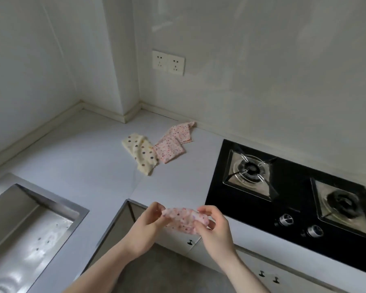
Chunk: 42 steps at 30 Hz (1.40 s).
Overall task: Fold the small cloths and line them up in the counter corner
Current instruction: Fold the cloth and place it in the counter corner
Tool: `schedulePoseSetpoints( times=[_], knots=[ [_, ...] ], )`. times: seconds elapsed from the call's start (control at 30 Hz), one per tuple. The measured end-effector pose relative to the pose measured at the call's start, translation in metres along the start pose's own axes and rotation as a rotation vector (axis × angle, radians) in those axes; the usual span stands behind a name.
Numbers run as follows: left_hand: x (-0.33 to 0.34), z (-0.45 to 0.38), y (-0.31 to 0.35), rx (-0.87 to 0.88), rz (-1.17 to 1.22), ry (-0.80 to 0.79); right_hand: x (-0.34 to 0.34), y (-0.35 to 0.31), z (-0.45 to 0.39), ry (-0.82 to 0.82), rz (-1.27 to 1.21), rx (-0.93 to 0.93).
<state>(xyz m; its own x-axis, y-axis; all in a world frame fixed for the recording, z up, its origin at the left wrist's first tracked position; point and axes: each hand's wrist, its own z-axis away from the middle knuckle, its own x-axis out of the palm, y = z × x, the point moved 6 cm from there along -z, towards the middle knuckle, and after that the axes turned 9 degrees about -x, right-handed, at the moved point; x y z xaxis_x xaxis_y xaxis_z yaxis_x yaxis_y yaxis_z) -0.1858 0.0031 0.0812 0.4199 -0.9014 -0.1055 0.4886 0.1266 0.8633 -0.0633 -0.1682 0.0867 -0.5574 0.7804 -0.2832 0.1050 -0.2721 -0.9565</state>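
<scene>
Head view: pink floral cloth (185,219) bunched between both hands, held in the air at the counter edge, long axis running left-right. Left hand (149,224) pinches its left end, right hand (212,226) its right end, fingers curled narrow. Folded cloths (156,148) lie well beyond the fingertips, toward the corner.

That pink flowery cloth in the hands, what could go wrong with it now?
The small pink floral cloth is bunched between the left hand and right hand, held out past the white counter edge, so a slipped grip might drop it to the floor. Folded that crumpled, it may come out uneven. The cream dotted cloth and pink folded cloths already overlap, so the row could end up crooked.
</scene>
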Motion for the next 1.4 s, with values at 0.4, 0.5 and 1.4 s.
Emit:
schedulePoseSetpoints(
  times=[0.4,0.5,1.4],
  knots=[
    [0.144,0.031,0.118,0.142,-0.213,-0.37,-0.157,-0.053,0.071,0.21,-0.12,0.01],
    [0.198,0.036,0.142,0.165,-0.229,-0.451,-0.202,-0.044,0.089,0.192,-0.148,0.122],
    [0.643,0.019,0.245,0.381,-0.716,-0.568,-0.617,0.054,0.18,0.517,-0.005,0.272]
  ],
)
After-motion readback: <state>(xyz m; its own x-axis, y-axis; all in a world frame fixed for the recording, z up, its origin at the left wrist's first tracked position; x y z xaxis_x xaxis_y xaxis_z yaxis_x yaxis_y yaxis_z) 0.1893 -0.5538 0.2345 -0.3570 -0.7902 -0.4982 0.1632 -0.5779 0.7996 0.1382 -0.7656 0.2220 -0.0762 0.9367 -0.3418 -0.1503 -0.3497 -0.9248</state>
